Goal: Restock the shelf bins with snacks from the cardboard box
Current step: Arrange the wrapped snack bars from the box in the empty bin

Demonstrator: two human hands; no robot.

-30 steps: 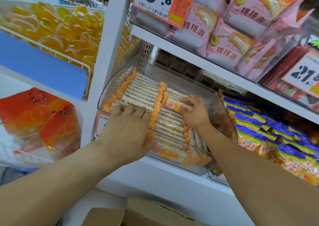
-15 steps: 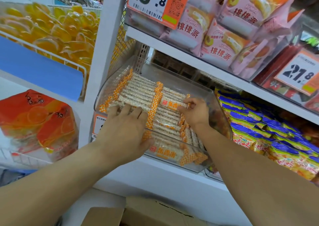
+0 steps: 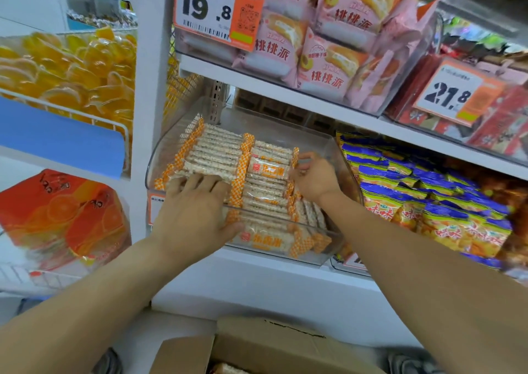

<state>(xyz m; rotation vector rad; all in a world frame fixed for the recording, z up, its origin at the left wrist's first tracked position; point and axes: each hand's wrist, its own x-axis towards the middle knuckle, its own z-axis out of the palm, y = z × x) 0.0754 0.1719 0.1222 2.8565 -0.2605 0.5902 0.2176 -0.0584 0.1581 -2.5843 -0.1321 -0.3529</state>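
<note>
A clear plastic shelf bin holds several long rice-cracker snack packs with orange checkered ends, stacked in two rows. My left hand lies over the bin's front left, fingers flat on the left row, thumb against the clear front wall. My right hand is inside the bin on the right, its fingertips pinching the checkered end of a labelled snack pack on top of the right row. The open cardboard box sits below at the bottom edge.
Above, a bin of pink cake packs carries a 19.8 price tag. Blue and yellow snack bags fill the bin to the right. Orange jelly cups and orange bags hang on racks to the left.
My right hand has shifted slightly back and right along the top pack's end. My left hand stays on the left row. The camera has tilted a little.
</note>
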